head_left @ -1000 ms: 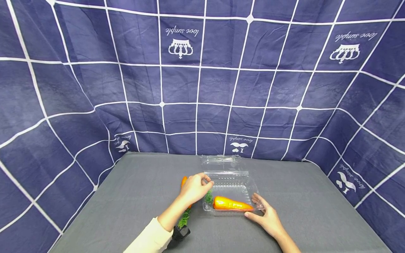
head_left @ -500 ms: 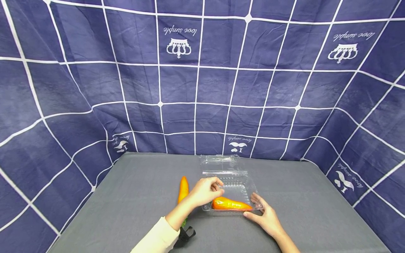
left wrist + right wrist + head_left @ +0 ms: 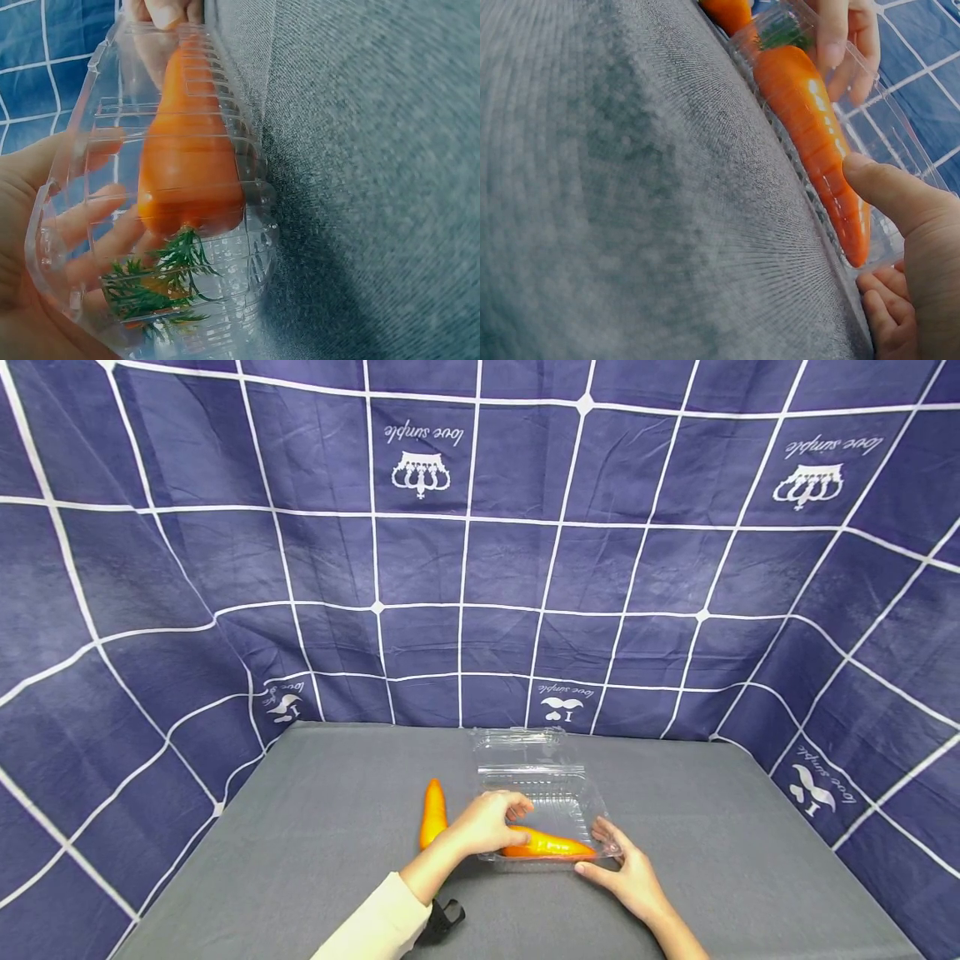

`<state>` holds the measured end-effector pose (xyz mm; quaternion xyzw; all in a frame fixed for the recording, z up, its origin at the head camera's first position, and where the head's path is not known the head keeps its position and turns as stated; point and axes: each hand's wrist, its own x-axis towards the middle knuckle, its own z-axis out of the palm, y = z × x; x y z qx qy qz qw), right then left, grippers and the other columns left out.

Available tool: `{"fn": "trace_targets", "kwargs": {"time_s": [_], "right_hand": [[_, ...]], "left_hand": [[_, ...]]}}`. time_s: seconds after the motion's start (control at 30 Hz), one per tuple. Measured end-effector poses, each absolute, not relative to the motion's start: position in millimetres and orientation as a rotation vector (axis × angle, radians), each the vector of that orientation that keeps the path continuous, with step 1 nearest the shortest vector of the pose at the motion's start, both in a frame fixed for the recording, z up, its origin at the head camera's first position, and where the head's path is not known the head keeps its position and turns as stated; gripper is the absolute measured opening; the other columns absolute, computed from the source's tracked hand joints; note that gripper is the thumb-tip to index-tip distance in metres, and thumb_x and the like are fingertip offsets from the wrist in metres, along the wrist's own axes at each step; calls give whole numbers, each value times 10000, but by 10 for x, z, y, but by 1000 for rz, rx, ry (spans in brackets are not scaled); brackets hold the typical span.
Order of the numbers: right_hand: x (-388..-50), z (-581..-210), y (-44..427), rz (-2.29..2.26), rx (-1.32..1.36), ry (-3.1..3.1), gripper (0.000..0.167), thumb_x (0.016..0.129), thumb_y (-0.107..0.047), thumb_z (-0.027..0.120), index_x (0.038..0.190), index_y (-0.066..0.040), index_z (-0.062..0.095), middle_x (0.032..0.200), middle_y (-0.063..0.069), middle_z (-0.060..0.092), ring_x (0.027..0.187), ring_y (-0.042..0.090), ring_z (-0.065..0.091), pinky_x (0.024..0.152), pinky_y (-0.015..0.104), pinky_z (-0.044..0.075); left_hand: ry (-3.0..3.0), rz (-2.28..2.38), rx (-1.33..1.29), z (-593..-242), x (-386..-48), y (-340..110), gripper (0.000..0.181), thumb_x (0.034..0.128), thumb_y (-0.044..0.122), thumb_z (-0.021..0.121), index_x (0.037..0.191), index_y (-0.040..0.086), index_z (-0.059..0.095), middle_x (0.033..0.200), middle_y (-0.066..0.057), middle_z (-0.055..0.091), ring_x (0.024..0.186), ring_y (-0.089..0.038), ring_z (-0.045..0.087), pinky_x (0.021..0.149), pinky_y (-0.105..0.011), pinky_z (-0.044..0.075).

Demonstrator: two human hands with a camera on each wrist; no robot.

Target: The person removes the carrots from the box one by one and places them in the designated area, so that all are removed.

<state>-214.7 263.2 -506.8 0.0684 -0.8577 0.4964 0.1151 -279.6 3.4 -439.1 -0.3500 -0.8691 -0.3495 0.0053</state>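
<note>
A clear plastic clamshell container point(image 3: 566, 802) stands on the grey cloth, its lid point(image 3: 521, 747) laid back behind it. An orange carrot point(image 3: 558, 846) lies along its near side, tip to the right; green leaves point(image 3: 184, 259) show at its thick end in the left wrist view. My left hand point(image 3: 487, 822) reaches into the container over the carrot's thick end, fingers loosely bent and apart; the thumb looks close to the carrot, though contact is unclear. With thumb in front and fingers at the side, my right hand point(image 3: 633, 877) holds the container's near right corner.
Left of the container a second carrot point(image 3: 433, 814) lies on the grey cloth point(image 3: 337, 827), partly covered by my left forearm. A black strap-like object point(image 3: 442, 921) sits by my left wrist. A blue curtain with white lines point(image 3: 420, 560) hangs behind the table.
My left hand has moved right and down, from the container's left edge to inside it over the carrot. More of the second carrot shows. My right hand stays at the corner.
</note>
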Motion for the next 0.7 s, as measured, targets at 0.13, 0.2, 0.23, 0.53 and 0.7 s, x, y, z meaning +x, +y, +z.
{"fn": "trace_targets", "kwargs": {"time_s": [0.13, 0.2, 0.23, 0.53, 0.7], "right_hand": [[-2150, -5063, 2631, 1461, 194, -2522, 792, 730, -211, 870, 1383, 22, 487, 1301, 152, 601, 1200, 281, 570, 991, 193, 372], [-2152, -5057, 2630, 1456, 191, -2532, 792, 735, -220, 867, 1386, 18, 484, 1307, 151, 596, 1205, 278, 567, 1001, 226, 385], [-2152, -5055, 2629, 1455, 190, -2535, 792, 736, -220, 866, 1387, 19, 483, 1307, 152, 596, 1205, 277, 567, 1005, 245, 391], [-2147, -5045, 2628, 1444, 200, -2534, 789, 740, -212, 863, 1387, 27, 479, 1310, 161, 593, 1208, 284, 565, 1018, 284, 401], [-2145, -5043, 2629, 1442, 198, -2541, 786, 749, -219, 857, 1393, 21, 473, 1318, 163, 586, 1218, 281, 558, 1022, 296, 400]], "left_hand": [[-2755, -1003, -1115, -4390, -2796, 51, 386, 736, 173, 822, 1083, 66, 693, 958, -55, 702, 847, -115, 637, 765, -230, 490], [-2781, -944, -1126, -4399, -2801, 65, 388, 730, 190, 827, 1081, 85, 699, 955, -30, 703, 852, -109, 636, 761, -229, 484], [-2794, -913, -1130, -4404, -2802, 71, 386, 726, 201, 829, 1077, 98, 703, 952, -11, 704, 859, -104, 635, 762, -227, 481], [-2856, -685, -1109, -4436, -2790, 112, 378, 685, 287, 853, 1034, 204, 732, 922, 120, 701, 858, -34, 624, 722, -209, 459], [-2850, -648, -1077, -4451, -2775, 122, 359, 667, 321, 864, 990, 236, 733, 881, 167, 682, 816, -10, 599, 685, -223, 446]]}}
